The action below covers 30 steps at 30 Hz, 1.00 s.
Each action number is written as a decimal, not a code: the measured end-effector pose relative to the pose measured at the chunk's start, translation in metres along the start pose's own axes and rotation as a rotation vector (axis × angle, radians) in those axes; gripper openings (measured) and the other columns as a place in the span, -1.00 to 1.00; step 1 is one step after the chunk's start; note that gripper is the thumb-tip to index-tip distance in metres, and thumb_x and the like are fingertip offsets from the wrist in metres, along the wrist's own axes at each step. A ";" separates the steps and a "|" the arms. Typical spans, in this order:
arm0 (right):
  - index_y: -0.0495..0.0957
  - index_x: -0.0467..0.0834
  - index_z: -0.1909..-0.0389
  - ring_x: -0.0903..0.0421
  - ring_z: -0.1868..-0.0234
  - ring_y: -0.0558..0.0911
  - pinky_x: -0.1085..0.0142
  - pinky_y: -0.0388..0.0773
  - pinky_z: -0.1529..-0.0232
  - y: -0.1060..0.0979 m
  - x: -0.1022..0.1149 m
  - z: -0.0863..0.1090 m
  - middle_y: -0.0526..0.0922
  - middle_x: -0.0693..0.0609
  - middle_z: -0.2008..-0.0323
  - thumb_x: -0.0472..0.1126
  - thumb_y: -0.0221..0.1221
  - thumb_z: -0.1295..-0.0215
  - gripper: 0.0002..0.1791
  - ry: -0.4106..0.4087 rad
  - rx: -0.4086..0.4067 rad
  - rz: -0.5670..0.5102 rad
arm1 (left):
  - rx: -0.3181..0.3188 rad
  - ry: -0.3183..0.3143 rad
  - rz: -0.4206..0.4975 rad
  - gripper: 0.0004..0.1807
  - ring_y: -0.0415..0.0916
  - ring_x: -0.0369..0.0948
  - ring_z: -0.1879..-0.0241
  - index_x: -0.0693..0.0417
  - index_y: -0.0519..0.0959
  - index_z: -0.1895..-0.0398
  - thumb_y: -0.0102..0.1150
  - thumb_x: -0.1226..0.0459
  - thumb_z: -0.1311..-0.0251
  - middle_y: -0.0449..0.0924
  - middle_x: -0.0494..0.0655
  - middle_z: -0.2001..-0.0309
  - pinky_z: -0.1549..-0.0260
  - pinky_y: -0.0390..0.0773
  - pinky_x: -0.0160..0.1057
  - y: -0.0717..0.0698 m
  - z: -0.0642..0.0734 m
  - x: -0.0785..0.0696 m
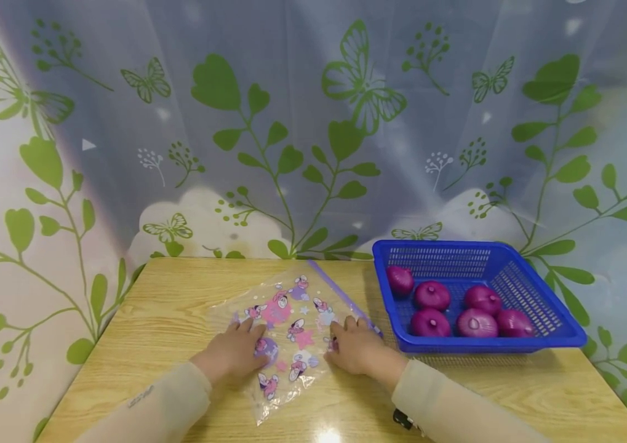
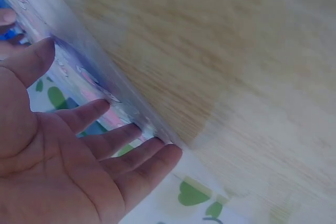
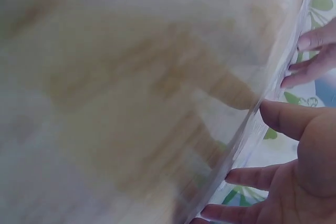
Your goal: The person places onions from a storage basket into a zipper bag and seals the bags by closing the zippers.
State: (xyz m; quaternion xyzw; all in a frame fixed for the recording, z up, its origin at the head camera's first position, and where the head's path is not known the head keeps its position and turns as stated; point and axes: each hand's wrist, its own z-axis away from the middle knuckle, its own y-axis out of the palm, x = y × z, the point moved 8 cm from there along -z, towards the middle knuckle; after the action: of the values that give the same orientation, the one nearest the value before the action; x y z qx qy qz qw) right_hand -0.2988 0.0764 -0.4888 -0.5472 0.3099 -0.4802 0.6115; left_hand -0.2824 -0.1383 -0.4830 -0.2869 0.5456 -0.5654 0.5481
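A clear zip bag (image 1: 303, 329) printed with pink and purple cartoon figures lies flat on the table, turned at an angle. Its purple zip strip (image 1: 341, 290) runs along the upper right edge. My left hand (image 1: 237, 348) rests on the left part of the bag, fingers spread. On the right part, near the strip, lies my right hand (image 1: 362, 346), its fingertips touching the plastic. Both wrist views show fingertips against the film: the left palm (image 2: 63, 156) and the right palm (image 3: 307, 171) appear with nothing gripped. Whether the bag holds anything inside cannot be told; it looks flat.
A blue plastic basket (image 1: 487, 342) stands at the right of the wooden table (image 1: 169, 289), beside the bag. Several purple onions (image 1: 477, 322) lie in it. A curtain (image 1: 291, 123) with green leaves and butterflies hangs behind the table.
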 end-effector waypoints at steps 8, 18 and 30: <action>0.31 -0.17 -0.41 -0.08 0.06 0.38 0.09 0.56 0.20 0.007 0.009 0.009 0.40 -0.17 0.05 0.26 0.13 -0.39 -0.23 -0.016 -0.005 0.083 | 0.017 0.035 -0.007 -0.24 0.00 0.38 -0.43 0.17 0.26 -0.48 0.13 -0.08 -0.38 0.11 0.33 -0.48 -0.31 0.15 0.39 -0.004 -0.014 0.005; 0.35 -0.13 -0.38 -0.13 -0.05 0.48 0.04 0.61 0.05 0.006 0.024 0.017 0.49 -0.20 -0.06 0.33 0.08 -0.37 -0.23 -0.042 -0.006 0.210 | 0.034 0.074 0.066 -0.29 -0.06 0.33 -0.47 0.23 0.26 -0.47 0.07 -0.03 -0.44 0.08 0.34 -0.49 -0.41 0.01 0.30 -0.013 -0.026 0.016; 0.38 -0.14 -0.33 -0.14 -0.06 0.44 -0.03 0.57 0.02 -0.008 0.009 -0.002 0.44 -0.17 -0.06 0.24 0.19 -0.36 -0.29 -0.074 -0.071 0.098 | -0.025 0.086 -0.007 -0.33 0.17 0.29 -0.40 0.21 0.38 -0.38 0.18 -0.02 -0.36 0.23 0.35 -0.41 -0.28 0.27 0.33 -0.006 -0.001 0.001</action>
State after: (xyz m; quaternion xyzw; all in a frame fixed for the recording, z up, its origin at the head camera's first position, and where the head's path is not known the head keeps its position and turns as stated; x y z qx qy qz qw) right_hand -0.2997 0.0681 -0.4805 -0.5701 0.3303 -0.4180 0.6255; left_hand -0.2858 -0.1402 -0.4786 -0.2709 0.5746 -0.5723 0.5186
